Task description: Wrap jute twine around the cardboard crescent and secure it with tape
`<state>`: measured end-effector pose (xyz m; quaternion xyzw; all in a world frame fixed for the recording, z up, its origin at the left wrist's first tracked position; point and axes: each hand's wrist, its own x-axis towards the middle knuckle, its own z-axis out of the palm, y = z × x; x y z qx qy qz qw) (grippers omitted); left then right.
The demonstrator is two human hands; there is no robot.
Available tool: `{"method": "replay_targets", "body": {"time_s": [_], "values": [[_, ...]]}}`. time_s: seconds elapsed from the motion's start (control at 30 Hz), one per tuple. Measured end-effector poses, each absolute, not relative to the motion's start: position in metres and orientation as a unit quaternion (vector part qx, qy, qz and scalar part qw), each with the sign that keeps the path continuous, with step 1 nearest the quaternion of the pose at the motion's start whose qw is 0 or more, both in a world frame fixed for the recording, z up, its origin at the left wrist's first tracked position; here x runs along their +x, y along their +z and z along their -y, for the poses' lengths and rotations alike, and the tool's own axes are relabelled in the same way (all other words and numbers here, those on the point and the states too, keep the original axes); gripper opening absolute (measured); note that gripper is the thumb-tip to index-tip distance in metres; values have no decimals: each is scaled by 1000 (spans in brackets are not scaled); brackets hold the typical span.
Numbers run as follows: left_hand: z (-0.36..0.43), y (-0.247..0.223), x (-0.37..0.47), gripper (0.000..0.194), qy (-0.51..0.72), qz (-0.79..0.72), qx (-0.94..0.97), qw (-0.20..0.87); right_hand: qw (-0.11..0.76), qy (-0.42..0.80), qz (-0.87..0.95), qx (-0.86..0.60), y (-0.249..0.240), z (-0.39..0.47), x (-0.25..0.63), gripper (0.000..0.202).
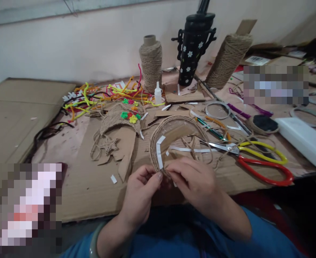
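A crescent (pixel 152 143) edged with rows of jute twine is held near the front of the table, with white tape strips (pixel 159 154) on its inner face. My left hand (pixel 139 193) is closed, thumb and fingers pinching its near end. My right hand (pixel 195 179) is closed too, its fingertips pinched at the same end; they hide whether loose twine is between them. Left of it lie a finished-looking jute crescent with small coloured flowers (pixel 132 117) and a twine star (pixel 109 145). Scissors (pixel 263 163) with red and yellow handles lie open to the right.
Cardboard (pixel 88 193) covers the work area. Behind stand a twine spool (pixel 150 64), a black flowered vase (pixel 189 53), a leaning twine roll (pixel 230 59) and a small glue bottle (pixel 158 95). Coloured pipe cleaners (pixel 86 95) lie back left; a white box (pixel 304 141) sits right.
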<state>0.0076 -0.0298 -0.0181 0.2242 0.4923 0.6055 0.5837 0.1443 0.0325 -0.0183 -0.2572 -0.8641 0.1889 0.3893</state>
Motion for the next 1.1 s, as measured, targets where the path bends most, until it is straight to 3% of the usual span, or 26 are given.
{"method": "replay_targets", "body": {"time_s": [0.7,0.87,1.1], "values": [[28,-16,6,12,604,-471,183,617,363,115,897,-222,-8,-40,145,8],[27,-15,5,11,601,-463,185,625,351,44,914,-198,-4,-43,145,6],[28,-17,6,10,584,-500,199,607,287,-12,947,-143,14,-48,148,17]]}}
